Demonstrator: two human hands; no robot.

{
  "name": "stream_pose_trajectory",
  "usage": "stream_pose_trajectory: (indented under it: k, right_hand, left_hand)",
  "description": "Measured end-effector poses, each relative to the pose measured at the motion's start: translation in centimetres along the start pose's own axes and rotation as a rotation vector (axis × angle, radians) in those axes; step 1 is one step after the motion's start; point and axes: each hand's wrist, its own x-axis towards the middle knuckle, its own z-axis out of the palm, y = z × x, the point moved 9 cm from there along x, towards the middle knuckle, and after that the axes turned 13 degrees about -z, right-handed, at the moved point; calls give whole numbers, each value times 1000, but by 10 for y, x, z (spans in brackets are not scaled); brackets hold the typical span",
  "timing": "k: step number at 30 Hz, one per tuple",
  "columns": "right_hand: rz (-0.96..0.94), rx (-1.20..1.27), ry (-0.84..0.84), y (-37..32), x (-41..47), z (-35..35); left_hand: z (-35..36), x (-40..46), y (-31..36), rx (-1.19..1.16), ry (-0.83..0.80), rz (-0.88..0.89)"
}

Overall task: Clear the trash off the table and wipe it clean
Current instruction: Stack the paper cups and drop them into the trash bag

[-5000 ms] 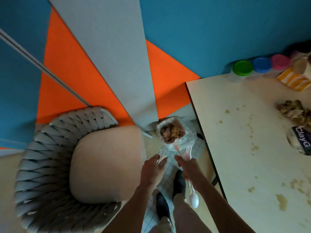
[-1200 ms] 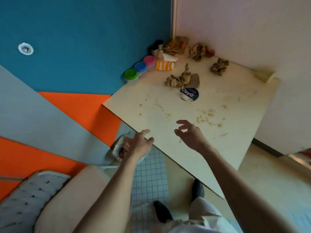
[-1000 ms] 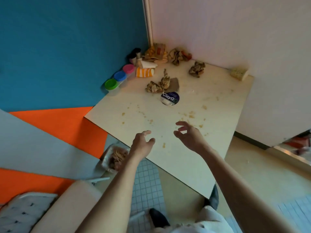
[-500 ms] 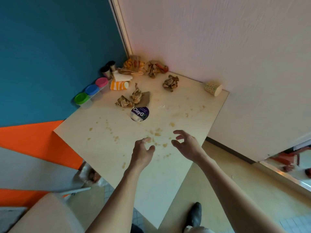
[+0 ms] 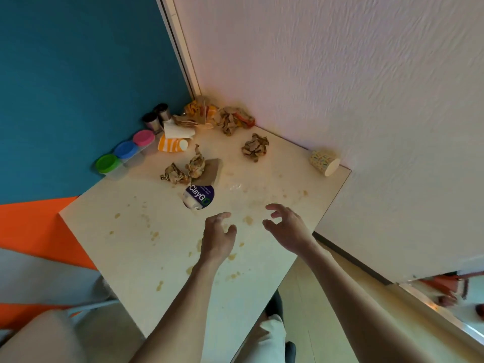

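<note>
Currently both hands hover empty over the stained worktop (image 5: 131,231): left hand (image 5: 217,238) and right hand (image 5: 288,229) fingers spread, loosely curled. ClayG tub (image 5: 199,197) lies just beyond left fingers; crumpled wrappers (image 5: 183,170) farther beyond.

Both hands now empty over the stained surface (image 5: 131,231): right hand (image 5: 286,227) dropped the fork and spoon, left hand (image 5: 218,237) left the bin, fingers loosely spread.
</note>
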Motion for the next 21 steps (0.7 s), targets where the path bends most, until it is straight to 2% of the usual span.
stream_pose_trajectory:
  k: [13, 21]
  right_hand:
    - [-70, -45, -65, 31, 155, -41]
    - [-89, -23, -143, 38, 215, -35]
  left_hand:
    - [18, 119, 70, -86, 110, -20]
    - [1, 154, 80, -105, 189, -102]
